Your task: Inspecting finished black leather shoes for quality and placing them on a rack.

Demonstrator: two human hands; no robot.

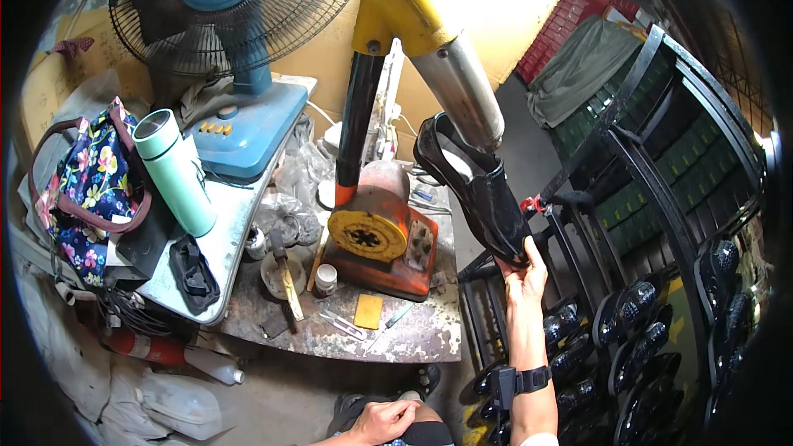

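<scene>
Black shoe [479, 190], pinched at its toe by the raised right hand [522, 274], is held with its opening up against the silver nozzle [461, 89] of a yellow-elbowed pipe that rises from an orange blower [380, 239] on a stained workbench [413, 334]. The step in hand looks like treating the shoe at the nozzle; the next move calls for a steady hold while it comes away toward the dark rack [652, 198] of finished shoes beside it. Left hand [382, 421] rests loosely curled on the knee, holding nothing.
</scene>
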